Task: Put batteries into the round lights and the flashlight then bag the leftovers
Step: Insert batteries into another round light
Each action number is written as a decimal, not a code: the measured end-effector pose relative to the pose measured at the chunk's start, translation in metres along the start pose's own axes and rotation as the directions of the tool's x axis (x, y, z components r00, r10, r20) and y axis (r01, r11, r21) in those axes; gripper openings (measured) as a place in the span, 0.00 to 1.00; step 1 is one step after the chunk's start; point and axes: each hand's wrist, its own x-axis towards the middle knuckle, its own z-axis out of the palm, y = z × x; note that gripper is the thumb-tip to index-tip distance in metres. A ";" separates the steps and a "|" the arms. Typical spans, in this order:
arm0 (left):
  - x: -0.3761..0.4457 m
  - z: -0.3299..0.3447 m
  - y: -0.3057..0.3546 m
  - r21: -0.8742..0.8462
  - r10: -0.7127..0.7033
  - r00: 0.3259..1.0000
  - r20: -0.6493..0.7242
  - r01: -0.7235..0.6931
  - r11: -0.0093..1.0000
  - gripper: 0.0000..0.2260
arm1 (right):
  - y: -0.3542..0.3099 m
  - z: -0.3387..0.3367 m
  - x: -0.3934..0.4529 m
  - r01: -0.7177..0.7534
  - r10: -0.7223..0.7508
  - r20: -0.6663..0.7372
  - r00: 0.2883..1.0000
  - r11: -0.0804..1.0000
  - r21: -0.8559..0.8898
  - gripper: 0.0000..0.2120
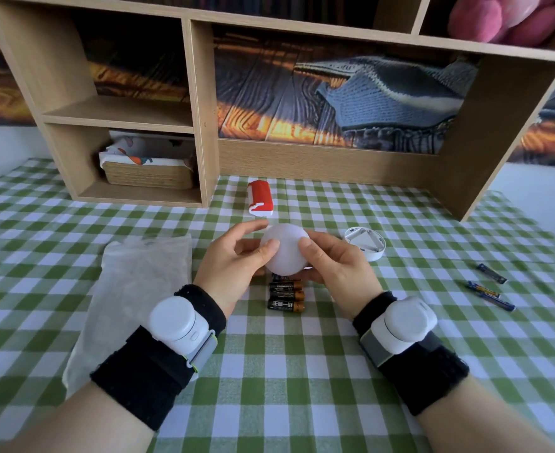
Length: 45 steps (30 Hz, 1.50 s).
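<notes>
white and domed, one round light (285, 248) is held above the black batteries (285, 295) by both hands: the left hand (237, 259) and right hand (335, 268) each curl partly closed around its rim, thumbs on the dome, probably so it can be twisted or turned over. its likely mate, a second round light (365, 245), lies open-side up just right, the red flashlight (260, 197) beyond, the clear bag (132, 289) flat at left, and blue batteries (492, 287) well apart at right.

Head view — looking down, close over table (302, 371).
</notes>
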 end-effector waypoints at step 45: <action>0.005 -0.003 -0.003 -0.227 -0.078 0.997 0.012 0.079 0.971 0.10 | 0.005 -0.006 0.002 0.053 -0.071 -0.075 0.995 0.974 -0.218 0.15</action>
